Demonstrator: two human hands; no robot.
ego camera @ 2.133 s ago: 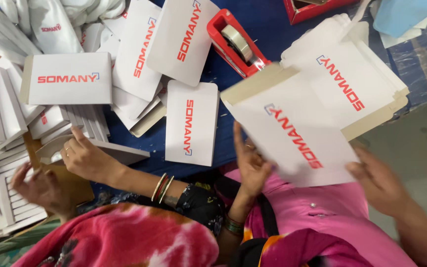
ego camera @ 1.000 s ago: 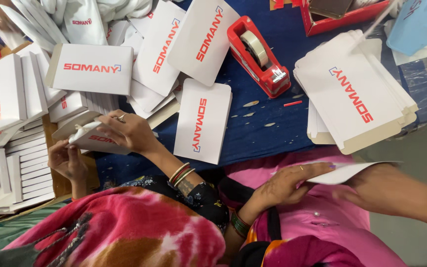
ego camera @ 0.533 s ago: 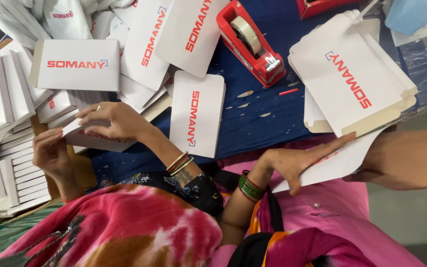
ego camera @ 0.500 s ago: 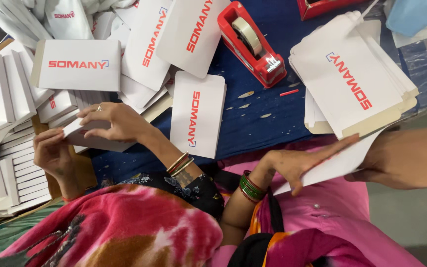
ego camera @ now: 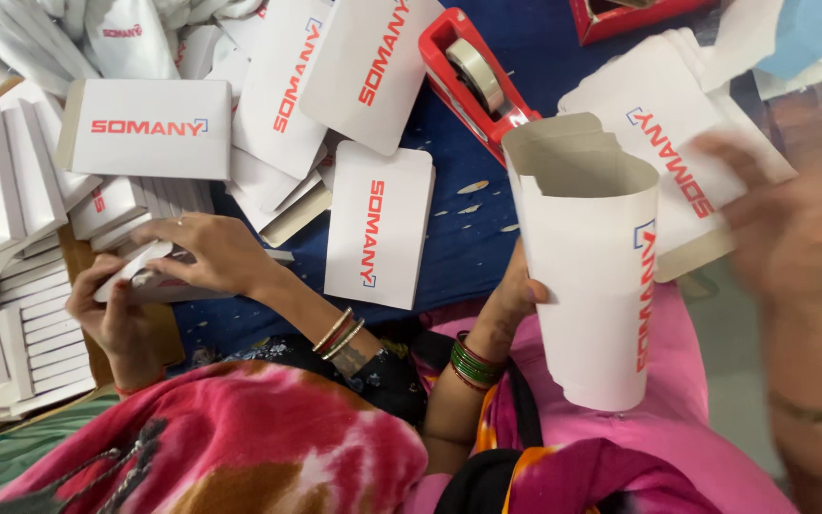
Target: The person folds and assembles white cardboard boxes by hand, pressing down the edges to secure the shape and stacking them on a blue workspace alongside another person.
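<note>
Right hand [ego camera: 792, 205] is a blur at the frame's right edge, grip impossible to read. Left hand [ego camera: 516, 295] pinches one curled white card sleeve [ego camera: 587, 276] over the pink lap, its lower edge hidden behind. One red tape dispenser [ego camera: 473, 76] sits on the blue table [ego camera: 473, 238]; a co-worker's two hands [ego camera: 206, 252] work another sleeve.

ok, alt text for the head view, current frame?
The person's left hand holds up a curved white card sleeve with red lettering; the right hand is a blur beside it. On the blue table lie more white sleeves and a red tape dispenser, while a co-worker's hands handle a small white box.
</note>
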